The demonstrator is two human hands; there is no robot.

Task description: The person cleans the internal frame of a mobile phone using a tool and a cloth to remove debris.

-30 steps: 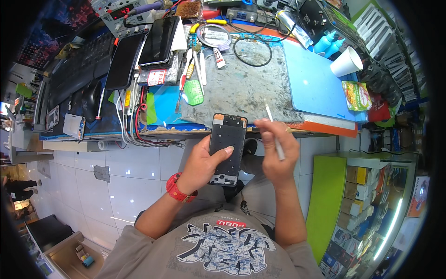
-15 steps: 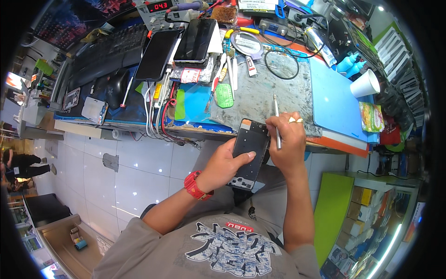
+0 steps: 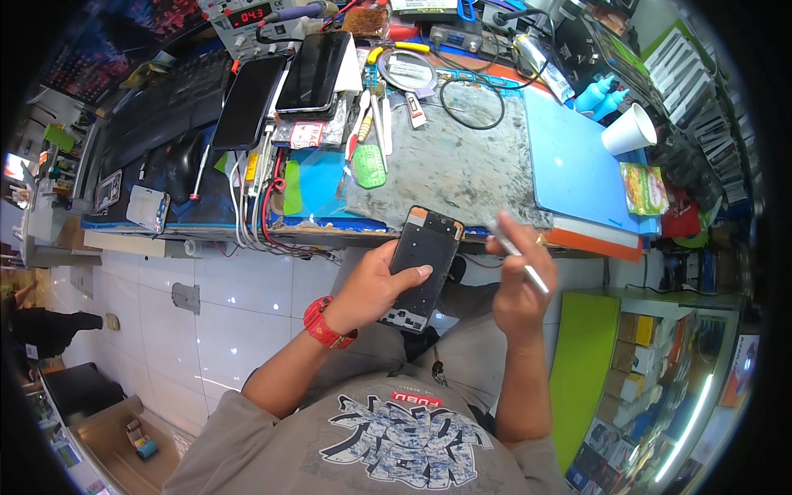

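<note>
The phone frame (image 3: 421, 247) is lying in the left hand (image 3: 375, 285) in the head view, its far end overlapping the near edge of the bench (image 3: 363, 233). The left thumb is closing across its dark face, the fingers mostly hiding; the right hand (image 3: 521, 293) is pinching a slim silver tool (image 3: 535, 277), apart from the frame. Working well is probably calling for a firm brace without flexing the thin frame, and a light, shallow tool angle. Its long axis is running away from the person, leaning rightward, the copper-patched end pointing toward the bench.
</note>
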